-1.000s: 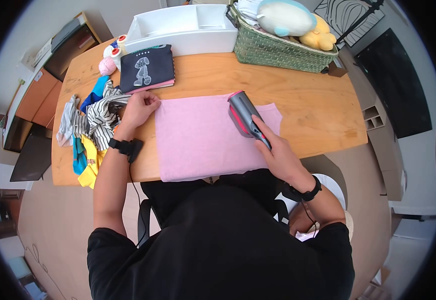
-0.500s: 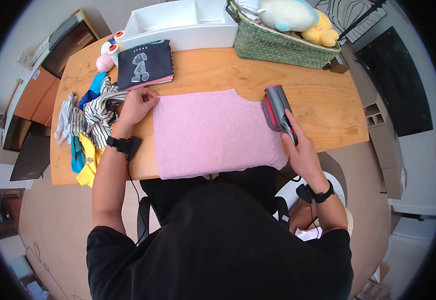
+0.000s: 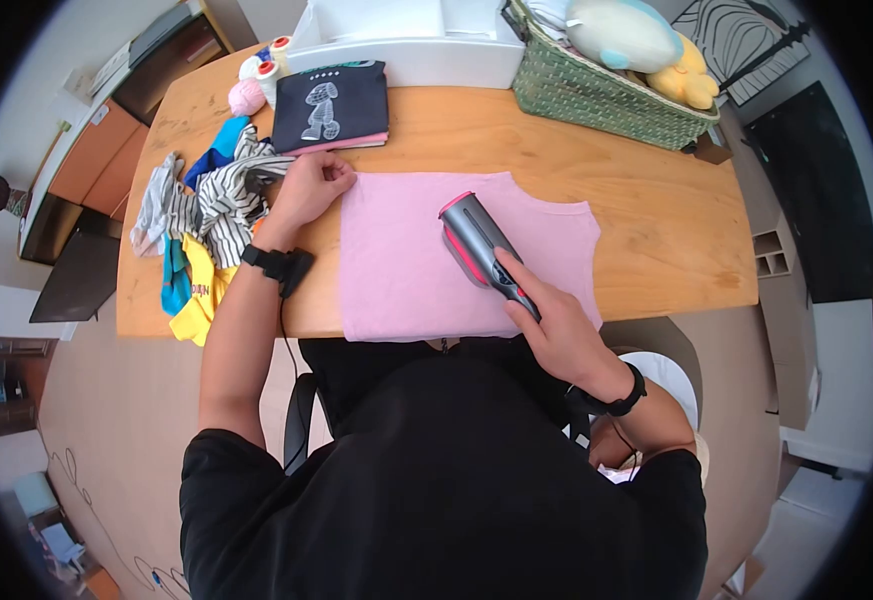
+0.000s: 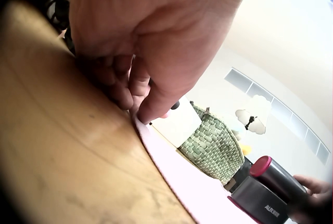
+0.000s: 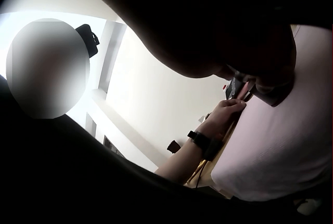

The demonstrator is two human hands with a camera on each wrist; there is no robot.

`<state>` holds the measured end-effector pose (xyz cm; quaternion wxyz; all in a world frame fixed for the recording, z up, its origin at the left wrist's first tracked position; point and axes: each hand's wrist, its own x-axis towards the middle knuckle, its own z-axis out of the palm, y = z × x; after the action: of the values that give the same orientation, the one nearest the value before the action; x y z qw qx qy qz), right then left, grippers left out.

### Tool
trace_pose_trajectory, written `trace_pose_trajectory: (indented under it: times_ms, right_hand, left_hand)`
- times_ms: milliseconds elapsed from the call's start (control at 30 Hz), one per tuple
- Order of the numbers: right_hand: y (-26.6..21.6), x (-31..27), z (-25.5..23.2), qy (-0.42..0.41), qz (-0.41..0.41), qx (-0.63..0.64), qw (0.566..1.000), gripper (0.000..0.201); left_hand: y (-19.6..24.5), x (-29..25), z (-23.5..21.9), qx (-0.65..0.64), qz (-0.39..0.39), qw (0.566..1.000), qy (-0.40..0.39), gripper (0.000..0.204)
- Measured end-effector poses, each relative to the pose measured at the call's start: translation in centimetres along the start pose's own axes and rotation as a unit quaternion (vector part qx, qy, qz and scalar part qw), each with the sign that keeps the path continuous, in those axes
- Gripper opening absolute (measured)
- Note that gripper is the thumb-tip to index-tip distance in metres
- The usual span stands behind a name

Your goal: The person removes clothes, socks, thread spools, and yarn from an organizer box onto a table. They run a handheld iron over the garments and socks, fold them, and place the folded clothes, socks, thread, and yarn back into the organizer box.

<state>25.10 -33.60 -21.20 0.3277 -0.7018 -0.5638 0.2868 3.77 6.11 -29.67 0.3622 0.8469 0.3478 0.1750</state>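
A folded pink shirt (image 3: 396, 265) lies flat at the front of the table. At its far left corner, my left hand (image 3: 310, 188) pinches the cloth; the left wrist view shows thumb and fingertips (image 4: 151, 104) meeting on the shirt's edge. My right hand (image 3: 568, 328) grips the handle of a grey and pink handheld garment steamer (image 3: 478, 235). The steamer's head overlaps the middle of the shirt, and its pink-rimmed plate faces left and down. In the right wrist view, the dark right hand hides most of the steamer.
Rumpled clothes (image 3: 224, 195) lie to the left of the left arm. A folded dark shirt (image 3: 356, 105) sits behind the left hand, near yarn balls (image 3: 246, 97). A white bin (image 3: 436, 62) and a green woven basket (image 3: 606, 110) with plush toys line the back.
The steamer in my right hand moved right to the shirt's side edge, then back left over its middle. My left hand stays on the corner. The head view has shifted a little.
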Motion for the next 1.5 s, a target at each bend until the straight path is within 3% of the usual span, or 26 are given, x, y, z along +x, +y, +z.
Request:
trace_pose_trajectory:
  times_ms: [200,333,467,533,700,800,1067,1267,1333,1500]
  right_hand:
    - [-0.8,1.2,2.2,-0.038,-0.065,0.014,0.997,0.07]
    - [-2.6,2.0,3.6,-0.094,-0.052,-0.003,0.994,0.071]
    - [-3.4,2.1,5.9,-0.117,-0.098,-0.011,0.988,0.071]
    - [-4.0,2.2,6.6,-0.167,-0.102,-0.032,0.98,0.071]
    - [-3.9,1.8,7.1,-0.181,-0.12,-0.035,0.975,0.071]
    - [-3.5,0.6,5.5,-0.168,-0.072,-0.044,0.982,0.07]
    - [-0.1,-3.5,1.8,0.029,-0.008,-0.007,1.0,0.068]
    - [0.9,-6.6,-0.2,0.097,0.042,0.001,0.994,0.067]
    - [0.9,-7.5,-1.1,0.098,0.156,0.023,0.983,0.067]
    - [2.3,-9.0,-2.2,0.161,0.191,0.011,0.968,0.067]
  left_hand:
    - [-0.5,0.2,0.2,0.008,0.009,1.0,0.012,0.021]
    - [-0.6,0.3,0.3,0.001,-0.001,1.0,0.01,0.021]
    - [-0.4,0.3,0.2,0.002,-0.002,1.0,0.008,0.021]
    - [-0.2,0.2,0.1,0.002,-0.009,1.0,0.004,0.021]
    - [-0.6,0.2,0.2,0.007,0.006,1.0,0.011,0.021]
    - [-0.6,0.2,0.2,0.002,0.014,1.0,0.01,0.022]
    - [-0.2,0.1,0.1,0.014,0.002,1.0,-0.003,0.02]
    - [-0.6,0.4,0.2,0.011,-0.002,1.0,-0.004,0.021]
    - [-0.5,0.4,0.1,0.003,0.002,1.0,-0.006,0.02]
    - [-0.4,0.4,0.1,0.002,0.002,1.0,-0.009,0.018]
